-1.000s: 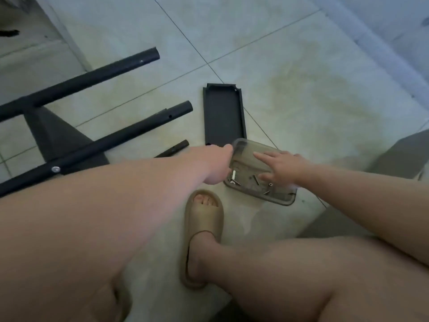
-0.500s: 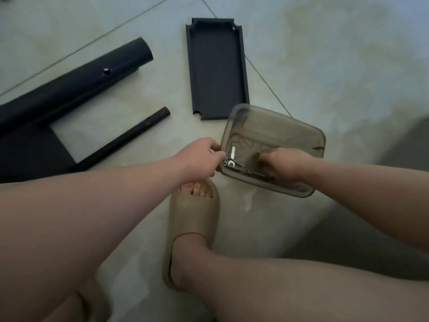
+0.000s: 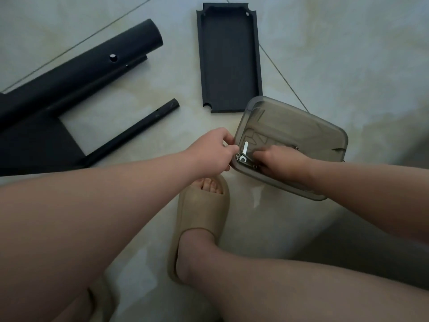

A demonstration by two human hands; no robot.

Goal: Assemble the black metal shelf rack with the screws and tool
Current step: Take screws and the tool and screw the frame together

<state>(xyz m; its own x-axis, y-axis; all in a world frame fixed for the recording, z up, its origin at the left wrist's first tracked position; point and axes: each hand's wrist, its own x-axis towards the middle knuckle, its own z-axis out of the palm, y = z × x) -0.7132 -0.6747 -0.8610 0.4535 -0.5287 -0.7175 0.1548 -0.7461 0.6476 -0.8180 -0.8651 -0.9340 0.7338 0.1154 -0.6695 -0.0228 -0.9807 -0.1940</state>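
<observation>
Smoke-tinted plastic tray (image 3: 301, 131) on the floor (image 3: 336, 54), hardware-fetching step: steadying with the left hand (image 3: 209, 152), grip pinching the near rim, and rummaging with the right hand (image 3: 281, 161), fingers curled down among the screws (image 3: 237, 156) beside the small wrench (image 3: 245, 147); impossible to tell whether pinching a screw. Next, likely lifting out one screw and the wrench with a fine pinch, then carrying both towards the unjoined black shelf panel (image 3: 229, 61) and black tubes (image 3: 81, 75) lying nearby.
</observation>
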